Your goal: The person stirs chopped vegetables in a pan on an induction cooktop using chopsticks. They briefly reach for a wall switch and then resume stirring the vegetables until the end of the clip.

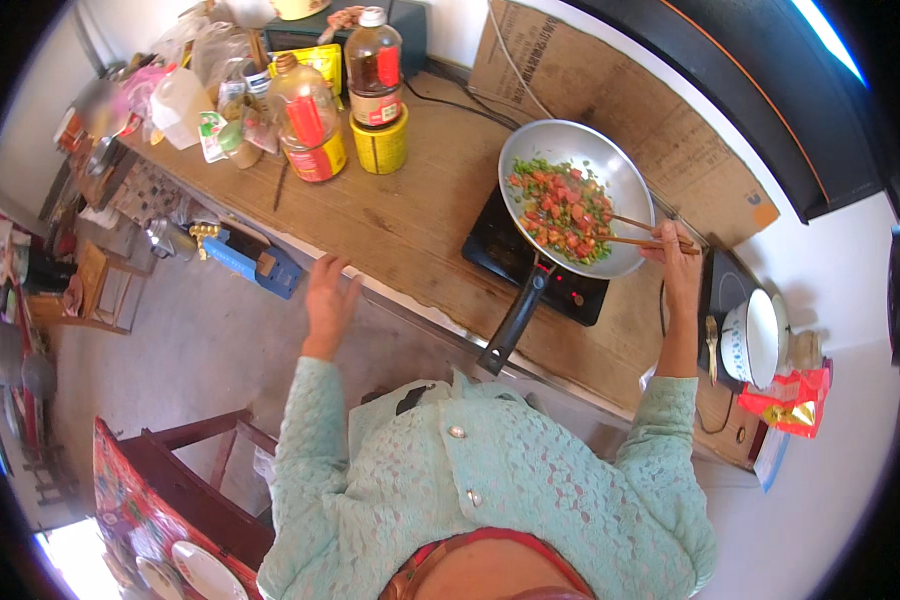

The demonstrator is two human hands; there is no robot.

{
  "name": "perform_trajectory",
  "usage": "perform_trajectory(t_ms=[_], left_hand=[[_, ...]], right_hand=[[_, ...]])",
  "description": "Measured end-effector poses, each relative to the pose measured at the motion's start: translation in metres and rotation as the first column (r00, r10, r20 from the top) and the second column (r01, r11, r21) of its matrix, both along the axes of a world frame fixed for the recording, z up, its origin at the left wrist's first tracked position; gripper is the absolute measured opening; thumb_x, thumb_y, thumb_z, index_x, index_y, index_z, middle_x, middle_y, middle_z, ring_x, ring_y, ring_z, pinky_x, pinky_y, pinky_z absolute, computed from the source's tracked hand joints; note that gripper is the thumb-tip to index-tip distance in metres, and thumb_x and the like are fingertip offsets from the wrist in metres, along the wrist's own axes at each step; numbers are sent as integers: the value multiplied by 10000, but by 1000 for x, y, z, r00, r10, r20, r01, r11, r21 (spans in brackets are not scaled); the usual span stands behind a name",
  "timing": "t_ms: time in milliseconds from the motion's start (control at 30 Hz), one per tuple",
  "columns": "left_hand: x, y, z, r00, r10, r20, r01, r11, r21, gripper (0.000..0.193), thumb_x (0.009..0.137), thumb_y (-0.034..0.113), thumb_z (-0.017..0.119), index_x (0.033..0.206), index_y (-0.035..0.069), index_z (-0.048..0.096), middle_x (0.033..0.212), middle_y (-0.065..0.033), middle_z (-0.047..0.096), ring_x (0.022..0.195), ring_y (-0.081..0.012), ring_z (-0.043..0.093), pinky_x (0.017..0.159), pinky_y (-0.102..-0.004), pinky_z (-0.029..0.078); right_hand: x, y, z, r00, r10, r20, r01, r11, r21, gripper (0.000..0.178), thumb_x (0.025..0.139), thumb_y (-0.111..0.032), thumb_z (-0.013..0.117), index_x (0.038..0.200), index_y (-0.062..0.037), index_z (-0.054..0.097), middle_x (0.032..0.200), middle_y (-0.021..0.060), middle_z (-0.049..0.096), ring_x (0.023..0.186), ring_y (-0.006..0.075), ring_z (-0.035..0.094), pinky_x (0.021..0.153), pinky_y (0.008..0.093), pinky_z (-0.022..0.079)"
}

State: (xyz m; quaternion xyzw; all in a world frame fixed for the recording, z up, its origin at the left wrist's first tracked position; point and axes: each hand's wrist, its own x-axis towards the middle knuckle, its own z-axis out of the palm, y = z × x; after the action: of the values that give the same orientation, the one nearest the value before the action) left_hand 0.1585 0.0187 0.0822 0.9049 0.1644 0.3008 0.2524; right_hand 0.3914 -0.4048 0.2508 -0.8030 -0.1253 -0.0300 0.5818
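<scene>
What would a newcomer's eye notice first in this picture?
The shiny pan of chopped red and green food would likely draw the eye first, on a black cooktop right of centre, where the right grip holds wooden chopsticks over it. Next come the pale green knitted top in the lower middle and two large red-labelled bottles at upper left.

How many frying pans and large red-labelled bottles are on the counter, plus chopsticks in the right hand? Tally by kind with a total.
Frying pan: 1
Chopsticks in the right hand: 2
Large red-labelled bottles: 2
Total: 5
</scene>
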Motion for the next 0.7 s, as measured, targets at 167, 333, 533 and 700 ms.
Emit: perform_trajectory(t_ms=[167,333,533,700], left_hand=[[57,-42,-29,949,-73,-306,107,990,95,676,759,348,670,1303,24,433,1388,-210,341,1318,-375,282,1078,-441,250],[62,-50,-39,901,-74,-428,113,991,67,813,775,464,625,1382,21,315,1459,-216,231,1382,-370,134,1115,-482,107],[61,-46,-39,884,-77,-462,126,989,75,829,787,487,608,1401,32,286,1475,-211,208,1388,-360,124,1116,-480,98],[62,-46,-41,882,-91,-462,135,989,63,831,786,499,609,1400,35,295,1477,-205,208,1392,-355,117,1117,-479,99]], right_hand=[[0,-14,-28,1000,-15,10,16,995,-99,318,941,-280,531,863,23,586,780,44,558,648,107,553,609,249,510],[-2,48,-57,996,14,83,-28,985,172,290,940,-249,535,889,32,587,846,32,526,719,110,562,645,264,528],[13,108,-35,980,174,97,-187,971,151,274,952,-236,517,891,24,574,878,51,541,806,129,587,712,261,522],[58,87,-79,972,202,117,-208,977,46,282,959,-241,500,956,31,577,905,31,544,872,120,594,781,281,517]])
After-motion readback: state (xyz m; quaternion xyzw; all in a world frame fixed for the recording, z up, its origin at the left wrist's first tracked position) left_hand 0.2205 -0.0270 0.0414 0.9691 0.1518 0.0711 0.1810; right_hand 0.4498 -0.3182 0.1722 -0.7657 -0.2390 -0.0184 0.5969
